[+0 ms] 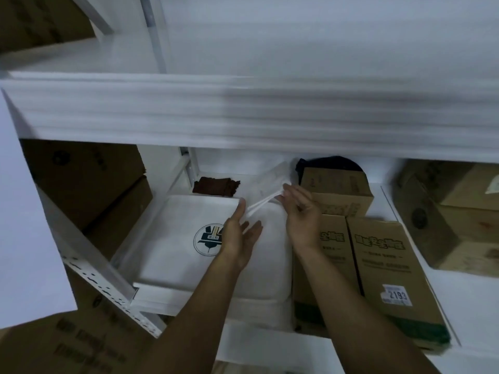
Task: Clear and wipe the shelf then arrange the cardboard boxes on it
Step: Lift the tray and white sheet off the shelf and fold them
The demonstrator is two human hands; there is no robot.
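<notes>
- Shelf unit, white metal: upper shelf (243,112) crosses the middle of the frame, its front edge blurred; lower shelf (388,203) sits beneath it and carries most of the items.
- Perforated upright (113,295), white, slanting through the lower left of the frame.
- White bag (183,238), flat, lying at centre on the lower shelf; a round dark logo (208,240) is printed on it. More white packaging lies under it and to its right.
- White strips (259,205), thin, running above the bag between the two hands.
- Left hand (239,233), centre frame: palm turned toward the right hand, fingers straight and spread, holding nothing, thumb by the lower end of the strips.
- Right hand (299,211), just right of the left one and apart from it: fingertips pinch the upper end of the strips.
- Brown cloth (216,186), crumpled, at the back of the lower shelf behind the bag.
- Flat cardboard boxes (391,273), two side by side, lower right of centre, printed lettering on top; the right one bears a sticker reading 2193.
- Upright cardboard box (337,190), behind the flat pair, next to the right hand.
- Dark object (332,161), behind that box; too dim to identify.
- Large cardboard box (453,220), right edge of the frame.
- Stacked cardboard boxes (89,184), left, behind the upright.
- Printed cardboard box (54,344), lower left corner.
</notes>
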